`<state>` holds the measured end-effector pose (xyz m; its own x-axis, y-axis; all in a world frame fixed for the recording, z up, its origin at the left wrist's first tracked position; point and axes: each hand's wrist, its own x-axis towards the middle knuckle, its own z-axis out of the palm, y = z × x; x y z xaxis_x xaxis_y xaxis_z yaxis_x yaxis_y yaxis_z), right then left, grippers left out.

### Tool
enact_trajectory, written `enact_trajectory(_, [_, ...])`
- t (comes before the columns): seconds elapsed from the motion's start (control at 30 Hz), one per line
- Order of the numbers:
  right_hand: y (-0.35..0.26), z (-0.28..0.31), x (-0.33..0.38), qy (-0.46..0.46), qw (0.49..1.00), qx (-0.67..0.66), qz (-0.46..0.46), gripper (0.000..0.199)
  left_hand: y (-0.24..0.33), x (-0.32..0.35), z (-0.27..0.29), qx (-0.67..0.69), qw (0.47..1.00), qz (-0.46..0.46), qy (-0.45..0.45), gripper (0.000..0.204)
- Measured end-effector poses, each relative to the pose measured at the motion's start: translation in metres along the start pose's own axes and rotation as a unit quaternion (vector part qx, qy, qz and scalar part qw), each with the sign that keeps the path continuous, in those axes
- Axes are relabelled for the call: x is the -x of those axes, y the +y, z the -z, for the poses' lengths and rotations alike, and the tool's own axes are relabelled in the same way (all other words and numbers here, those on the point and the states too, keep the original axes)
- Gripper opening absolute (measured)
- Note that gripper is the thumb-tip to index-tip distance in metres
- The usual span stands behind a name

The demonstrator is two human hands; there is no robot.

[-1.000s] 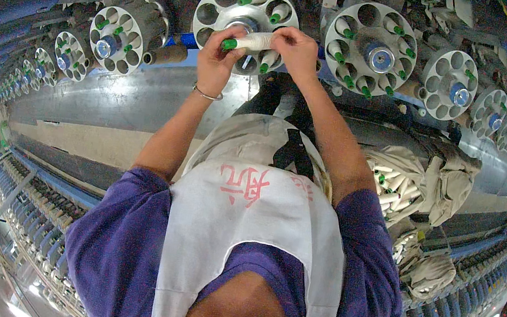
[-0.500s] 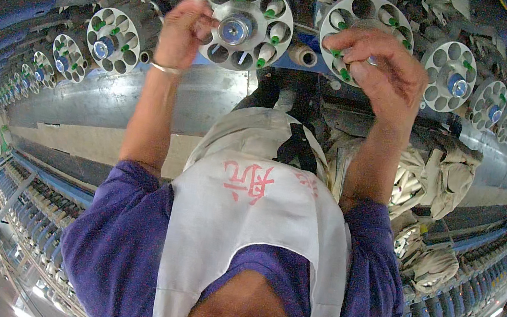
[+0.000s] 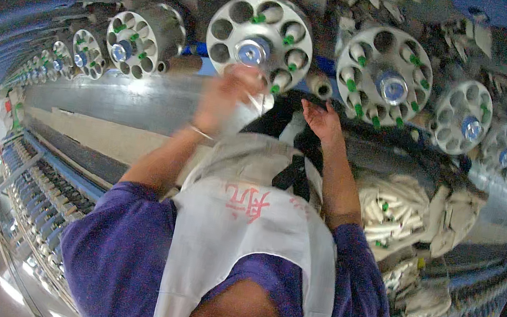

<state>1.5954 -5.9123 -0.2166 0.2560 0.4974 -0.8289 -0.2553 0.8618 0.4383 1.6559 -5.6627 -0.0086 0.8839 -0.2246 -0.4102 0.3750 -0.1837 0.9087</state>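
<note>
My left hand (image 3: 231,95) is smeared by motion just below the hub of the left round white drum (image 3: 222,68); its fingers cannot be made out. Several holes of that drum hold yarn bobbins (image 3: 293,32) with green tips, while its left-hand holes look dark. My right hand (image 3: 323,122) is raised under the gap between the two middle drums, thumb and fingers apart, with nothing seen in it. Just above its fingertips is the end of a brown tube (image 3: 320,88). The right drum (image 3: 370,76), with green-tipped bobbins in most holes, stands apart from this hand.
More drums (image 3: 132,43) run away in a row to both sides. Beneath them lies a metal ledge (image 3: 163,102). To the right, a cloth sack (image 3: 448,217) holds many pale bobbins (image 3: 389,218). Machine rows (image 3: 53,184) line the lower left.
My right hand has come off the right drum, moving down and left. My left hand has shifted from the left drum's side to below its hub. The view has shifted too.
</note>
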Motion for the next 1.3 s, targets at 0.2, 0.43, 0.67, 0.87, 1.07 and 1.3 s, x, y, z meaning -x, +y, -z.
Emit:
enact_trajectory(0.2, [-0.009, -0.042, -0.060, -0.039, 0.975, 0.017, 0.219, 0.049, -0.087, -0.091, -0.139, 0.672, 0.586, 0.453, 0.005, 0.046])
enact_trajectory(0.43, [0.007, -0.014, -0.036, -0.127, 0.970, 0.108, 0.174, 0.070, -0.019, -0.042, -0.084, 0.545, 0.707, 0.392, -0.223, 0.048])
enact_trajectory(0.67, [0.071, -0.137, 0.095, -0.482, 0.757, 0.437, -0.055, 0.074, 0.100, 0.017, 0.040, 0.260, 0.939, -0.155, -0.160, 0.110])
enact_trajectory(0.87, [0.132, -0.371, 0.032, -0.358, 0.732, 0.498, 0.297, 0.050, 0.124, -0.048, 0.075, 0.317, 0.933, -0.166, 0.020, 0.089])
enact_trajectory(1.07, [0.138, -0.454, -0.042, -0.288, 0.893, 0.301, 0.171, 0.028, 0.093, -0.126, 0.127, 0.354, 0.935, -0.002, -0.022, 0.067])
enact_trajectory(1.3, [0.136, -0.412, -0.021, -0.174, 0.728, 0.451, 0.486, 0.018, 0.126, -0.233, 0.131, 0.489, 0.850, 0.016, -0.193, 0.077])
